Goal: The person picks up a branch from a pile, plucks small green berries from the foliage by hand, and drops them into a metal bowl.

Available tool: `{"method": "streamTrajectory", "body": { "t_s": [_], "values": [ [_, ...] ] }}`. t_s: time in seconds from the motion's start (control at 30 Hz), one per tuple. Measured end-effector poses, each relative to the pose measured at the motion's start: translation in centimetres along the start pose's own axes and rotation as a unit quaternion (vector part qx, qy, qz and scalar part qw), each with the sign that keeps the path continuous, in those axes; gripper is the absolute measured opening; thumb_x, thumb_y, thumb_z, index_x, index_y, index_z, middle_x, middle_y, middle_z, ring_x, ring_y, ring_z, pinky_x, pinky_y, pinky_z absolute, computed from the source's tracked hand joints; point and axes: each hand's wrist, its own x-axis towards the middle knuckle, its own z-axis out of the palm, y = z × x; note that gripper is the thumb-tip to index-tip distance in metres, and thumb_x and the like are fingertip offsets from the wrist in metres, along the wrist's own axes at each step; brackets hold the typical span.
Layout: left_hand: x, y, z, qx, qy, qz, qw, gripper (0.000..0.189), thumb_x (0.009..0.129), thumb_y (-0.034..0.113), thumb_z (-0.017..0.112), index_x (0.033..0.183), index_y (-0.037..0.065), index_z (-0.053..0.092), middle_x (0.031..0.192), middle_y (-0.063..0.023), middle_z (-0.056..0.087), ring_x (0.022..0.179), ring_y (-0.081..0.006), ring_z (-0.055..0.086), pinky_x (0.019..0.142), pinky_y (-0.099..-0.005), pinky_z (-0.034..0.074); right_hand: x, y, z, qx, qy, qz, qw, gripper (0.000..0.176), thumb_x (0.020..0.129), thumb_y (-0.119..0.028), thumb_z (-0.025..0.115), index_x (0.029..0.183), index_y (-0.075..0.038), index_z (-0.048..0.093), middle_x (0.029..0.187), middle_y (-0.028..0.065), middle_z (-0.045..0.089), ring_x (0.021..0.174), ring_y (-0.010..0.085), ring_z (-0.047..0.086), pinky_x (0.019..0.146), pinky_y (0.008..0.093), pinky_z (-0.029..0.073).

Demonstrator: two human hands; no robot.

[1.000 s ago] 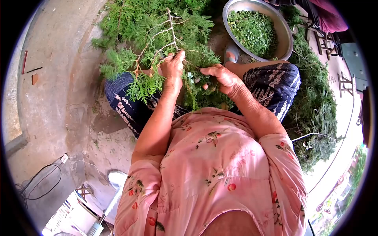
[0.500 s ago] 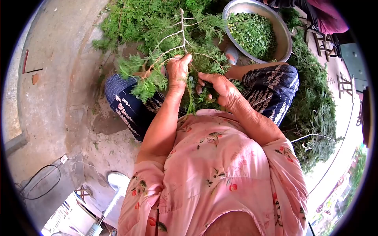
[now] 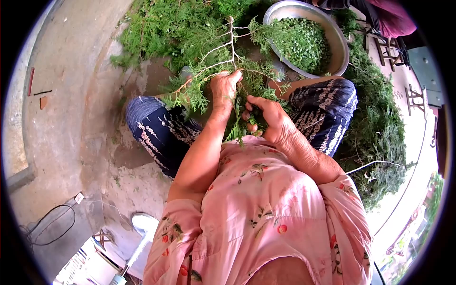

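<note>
My left hand [image 3: 224,90] is closed around the stem of a leafy green branch [image 3: 232,45], whose pale, forked stem points away from me. Just right of it, my right hand [image 3: 267,113] has its fingers curled at the hanging sprigs on the near part of the branch. Whether those fingers hold a cone or only leaves is too small to tell. Beyond my right hand stands a metal basin [image 3: 343,52] with many small green cones [image 3: 304,45] and bits of foliage in it.
A heap of cut green branches [image 3: 161,28] lies ahead, and another pile [image 3: 380,123] is at the right. Small wooden stools [image 3: 415,99] stand farther right. A white fan [image 3: 144,223] and a black cable [image 3: 52,223] are at the lower left. Part of another person [image 3: 389,16] shows at the top right.
Both hands and the branch have shifted slightly to the right. The branch's leafy side now overlaps the basin's left rim.
</note>
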Motion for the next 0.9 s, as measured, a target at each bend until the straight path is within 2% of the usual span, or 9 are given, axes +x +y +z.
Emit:
{"method": "streamTrajectory", "body": {
  "t_s": [0.1,0.17,0.23,0.37,0.4,0.5,0.57,0.7,0.9],
  "values": [
    [-0.4,0.8,0.4,0.01,0.0,-0.002,1.0,0.028,0.072,0.027,0.064,0.066,-0.001,0.063,0.056,-0.005,0.057,0.05,-0.0135,0.048,0.052,-0.0267,0.038,-0.1,0.2,-0.6,0.061,0.045,0.047,0.996,0.02,0.086,-0.019,0.05,0.073,-0.004,0.049,0.065,0.0058,0.047,0.057,0.015,0.048,0.039,0.025,0.034],
    [-0.2,0.6,0.5,0.017,-0.004,0.001,1.0,0.028,0.072,0.027,0.064,0.064,0.0,0.062,0.054,-0.0029,0.055,0.048,-0.0124,0.045,0.049,-0.0271,0.036,-0.9,-0.4,-0.4,0.005,0.012,-0.008,1.0,0.02,0.086,-0.02,0.05,0.073,-0.004,0.049,0.065,0.0056,0.048,0.058,0.015,0.048,0.04,0.0249,0.035],
    [-0.1,0.7,0.6,0.005,-0.009,-0.016,1.0,0.027,0.072,0.026,0.064,0.063,0.0,0.062,0.05,-0.0002,0.05,0.046,-0.0111,0.042,0.046,-0.027,0.033,-1.7,-2.3,0.7,0.203,0.053,0.148,0.966,0.02,0.086,-0.02,0.049,0.074,-0.003,0.05,0.066,0.0054,0.048,0.058,0.015,0.047,0.041,0.0246,0.035],
    [0.3,1.4,-0.3,-0.028,0.008,0.022,0.999,0.029,0.07,0.03,0.064,0.067,0.001,0.063,0.051,0.0036,0.045,0.047,-0.0095,0.039,0.046,-0.0252,0.029,-0.6,-2.5,0.8,0.173,0.024,0.141,0.974,0.022,0.086,-0.022,0.048,0.075,-0.003,0.05,0.065,0.0054,0.048,0.056,0.0144,0.045,0.04,0.0241,0.033],
    [0.3,2.7,-0.9,0.01,0.005,-0.016,1.0,0.032,0.073,0.035,0.064,0.075,0.003,0.064,0.072,-0.001,0.057,0.067,-0.0129,0.047,0.066,-0.0264,0.033,0.1,-2.7,0.7,0.155,0.0,0.133,0.979,0.023,0.086,-0.023,0.048,0.075,-0.003,0.05,0.065,0.0061,0.048,0.052,0.0143,0.043,0.039,0.0239,0.031],
    [1.3,5.8,-2.7,-0.013,-0.009,0.0,1.0,0.037,0.075,0.041,0.061,0.078,0.004,0.063,0.071,-0.0013,0.055,0.074,-0.0148,0.048,0.072,-0.0283,0.032,1.8,-5.4,1.2,0.077,-0.018,0.13,0.988,0.024,0.087,-0.024,0.045,0.078,-0.003,0.051,0.063,0.0067,0.048,0.044,0.0148,0.039,0.037,0.0249,0.027],
    [2.9,8.0,-3.6,-0.013,0.008,0.031,0.999,0.038,0.079,0.042,0.059,0.076,0.004,0.061,0.069,0.0004,0.054,0.063,-0.0113,0.047,0.062,-0.0253,0.035,3.3,-7.4,1.9,0.039,-0.034,0.113,0.992,0.021,0.086,-0.02,0.046,0.088,-0.001,0.054,0.068,0.0095,0.055,0.044,0.0168,0.046,0.037,0.0269,0.031],
    [6.4,10.5,-4.7,-0.159,0.004,0.089,0.983,0.03,0.081,0.033,0.061,0.079,0.003,0.057,0.06,0.0009,0.05,0.053,-0.0093,0.046,0.049,-0.0228,0.037,6.7,-11.2,3.1,-0.02,-0.026,0.066,0.997,0.016,0.083,-0.015,0.049,0.09,-0.001,0.053,0.073,0.0111,0.058,0.049,0.0181,0.052,0.037,0.0277,0.034],
    [12.3,11.7,-5.0,-0.232,0.057,0.112,0.965,0.033,0.081,0.036,0.06,0.08,0.003,0.056,0.06,0.0004,0.049,0.049,-0.0084,0.044,0.045,-0.0227,0.037,13.8,-14.7,4.0,-0.064,-0.036,-0.005,0.997,0.013,0.083,-0.014,0.049,0.085,-0.001,0.053,0.066,0.0075,0.053,0.048,0.0164,0.047,0.037,0.0274,0.032]
  ]
}}
